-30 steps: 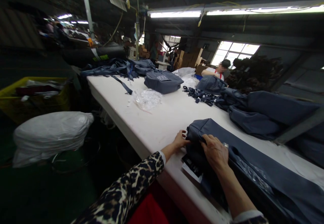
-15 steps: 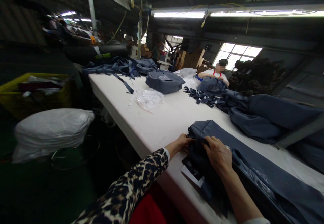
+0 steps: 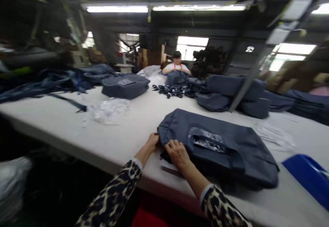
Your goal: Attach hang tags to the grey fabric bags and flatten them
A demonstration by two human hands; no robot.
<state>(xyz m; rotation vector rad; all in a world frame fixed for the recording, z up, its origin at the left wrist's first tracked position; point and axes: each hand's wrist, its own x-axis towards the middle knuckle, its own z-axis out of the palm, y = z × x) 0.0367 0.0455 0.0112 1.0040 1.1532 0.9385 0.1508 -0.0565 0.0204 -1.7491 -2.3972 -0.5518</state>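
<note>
A flat dark grey-blue fabric bag (image 3: 218, 144) lies on the white table (image 3: 128, 131) in front of me, with a plastic-wrapped handle on top. My left hand (image 3: 152, 141) curls on the bag's near left corner. My right hand (image 3: 177, 153) grips the bag's lower left edge with bent fingers, over a dark tag and white card (image 3: 167, 163) sticking out beneath. Both arms wear leopard-print sleeves.
More grey-blue bags are stacked at the far right (image 3: 231, 93) and at the back (image 3: 124, 85). Crumpled clear plastic (image 3: 110, 109), dark straps (image 3: 64, 100) and black buckles (image 3: 169, 90) lie on the table. A person (image 3: 177, 66) works at the far end. A blue object (image 3: 305, 175) sits near right.
My view has swung to the right, so the whole bag now shows. Both hands stay on the bag's left end, closer together than before.
</note>
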